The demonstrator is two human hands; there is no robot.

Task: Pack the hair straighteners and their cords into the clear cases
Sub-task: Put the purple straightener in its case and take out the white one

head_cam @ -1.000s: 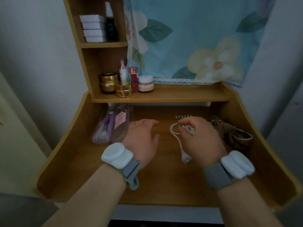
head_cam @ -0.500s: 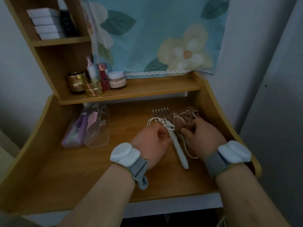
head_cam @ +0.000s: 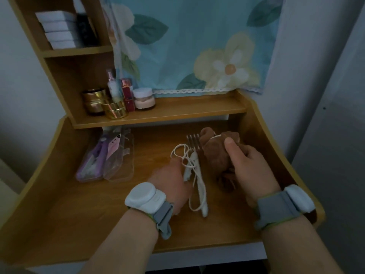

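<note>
One white hair straightener (head_cam: 199,182) is laid lengthwise on the wooden worktop (head_cam: 79,224), between the two hands, with its white cord (head_cam: 182,155) looped loosely over its far end and trailing down beside it. Just beyond it a metal comb-like piece (head_cam: 194,142) is seen, though the dim light leaves it unclear whether that belongs to the straightener. The left hand (head_cam: 171,182) is rested beside the straightener with its fingertips at the cord; its grip appears to be a light pinch on the cord, but the fingers are mostly hidden behind the back of the hand. A brown cloth pouch (head_cam: 216,155) is held in the right hand (head_cam: 246,169) — the grip is closed around it, thumb on top — just right of the straightener, and a strand of cord is draped across the pouch's top. Well to the left, two clear cases (head_cam: 118,165) are set side by side, touching; a purple straightener (head_cam: 96,159) is packed in the left one. On the shelf (head_cam: 187,111) behind, cosmetic jars (head_cam: 114,107) are grouped, and a floral curtain (head_cam: 197,46) is hung above.
</note>
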